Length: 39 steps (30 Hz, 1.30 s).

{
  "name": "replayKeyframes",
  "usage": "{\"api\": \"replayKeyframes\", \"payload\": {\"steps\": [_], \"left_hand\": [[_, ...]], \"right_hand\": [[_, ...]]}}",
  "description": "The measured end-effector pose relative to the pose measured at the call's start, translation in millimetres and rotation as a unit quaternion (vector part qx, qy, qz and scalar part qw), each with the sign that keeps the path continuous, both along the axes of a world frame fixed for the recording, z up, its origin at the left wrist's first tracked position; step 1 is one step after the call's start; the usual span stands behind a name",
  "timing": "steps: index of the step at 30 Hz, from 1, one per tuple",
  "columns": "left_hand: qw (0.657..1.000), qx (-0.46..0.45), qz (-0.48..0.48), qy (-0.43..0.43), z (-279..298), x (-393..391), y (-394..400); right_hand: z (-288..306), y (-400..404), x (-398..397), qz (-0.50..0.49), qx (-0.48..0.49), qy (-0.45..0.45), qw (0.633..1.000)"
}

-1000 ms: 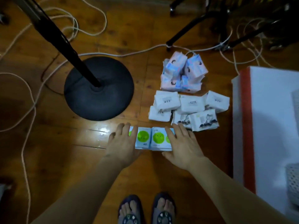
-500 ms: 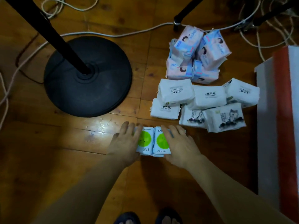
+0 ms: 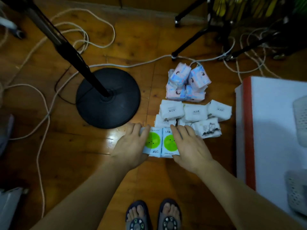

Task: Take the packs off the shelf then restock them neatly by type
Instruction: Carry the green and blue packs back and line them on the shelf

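Two white packs with green smiley dots (image 3: 153, 142) stand side by side on the wooden floor in front of my feet. My left hand (image 3: 129, 146) grips their left side, fingers curled over the far edge. On the right side my right hand (image 3: 191, 149) grips them, fingers across the top and thumb at the near edge. Behind them lies a cluster of several white packs (image 3: 195, 113). Further back is a pile of pink-and-blue packs (image 3: 186, 82).
A black stand with a round base (image 3: 108, 98) rises to the left of the packs. White cables (image 3: 93, 39) loop over the floor. Tripod legs (image 3: 191, 42) stand at the back. A white surface with a red edge (image 3: 249, 130) holding perforated baskets (image 3: 300, 123) is at the right.
Both hands have squeezed the green-dot packs closer together, and the fingers now curl over their edges. The view has pulled back from the floor.
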<state>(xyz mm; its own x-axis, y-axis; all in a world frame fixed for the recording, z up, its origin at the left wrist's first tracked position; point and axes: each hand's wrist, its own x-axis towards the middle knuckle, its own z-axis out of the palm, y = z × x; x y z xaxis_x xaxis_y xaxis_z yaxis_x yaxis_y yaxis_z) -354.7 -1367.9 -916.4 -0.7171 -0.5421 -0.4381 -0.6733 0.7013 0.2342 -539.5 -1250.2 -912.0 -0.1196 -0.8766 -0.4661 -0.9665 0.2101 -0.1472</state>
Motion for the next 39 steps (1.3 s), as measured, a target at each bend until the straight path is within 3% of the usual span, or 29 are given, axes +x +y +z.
{"api": "replayKeyframes", "payload": {"steps": [12,22,31,39], "left_hand": [[0.986,-0.131,-0.033,0.098,326,-53,-43],[0.956,-0.232,-0.046,0.172,571,-108,-47],[0.916,-0.310,-0.084,0.240,741,-131,-27],[0.873,-0.334,-0.152,0.321,838,-154,-6]], "right_hand": [[341,-31,-56,-0.001,-0.112,0.080,0.990],[584,-26,-104,-0.029,-0.227,0.115,0.967],[750,9,-117,-0.032,-0.314,0.203,0.927],[846,59,-113,-0.080,-0.351,0.282,0.890]]}}
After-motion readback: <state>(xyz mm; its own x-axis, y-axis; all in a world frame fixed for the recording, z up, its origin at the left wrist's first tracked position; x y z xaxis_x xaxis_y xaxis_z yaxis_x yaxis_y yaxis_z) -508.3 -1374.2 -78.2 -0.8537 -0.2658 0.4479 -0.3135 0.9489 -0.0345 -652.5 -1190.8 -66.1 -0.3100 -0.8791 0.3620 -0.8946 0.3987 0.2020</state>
